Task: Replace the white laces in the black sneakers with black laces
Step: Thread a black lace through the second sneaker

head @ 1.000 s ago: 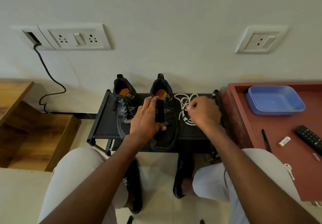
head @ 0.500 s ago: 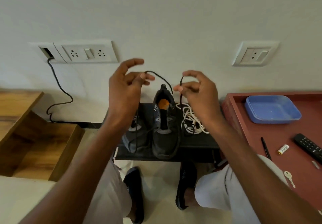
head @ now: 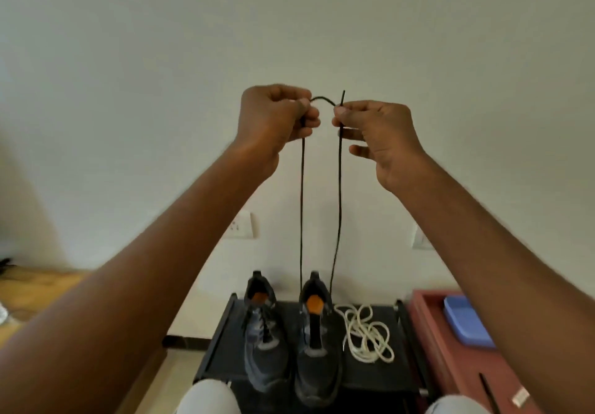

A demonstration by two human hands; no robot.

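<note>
Two black sneakers stand side by side on a low black rack (head: 222,333). The left sneaker (head: 262,346) shows black lacing. The right sneaker (head: 317,349) has a black lace (head: 338,194) running up from it in two taut strands. High above the shoes, my left hand (head: 273,117) pinches one end of that lace and my right hand (head: 373,133) pinches the other end, whose tip sticks up above my fingers. A pile of white laces (head: 367,333) lies on the rack, right of the right sneaker.
A red-brown table (head: 450,365) stands to the right with a blue tray (head: 467,323) and a pen (head: 487,391) on it. A wooden step (head: 38,288) sits at the left. Wall sockets (head: 240,225) are behind my arms. My knees show at the bottom edge.
Both hands have risen from the right sneaker to well above it, drawing the two ends of the black lace up and taut. The view has tilted upward.
</note>
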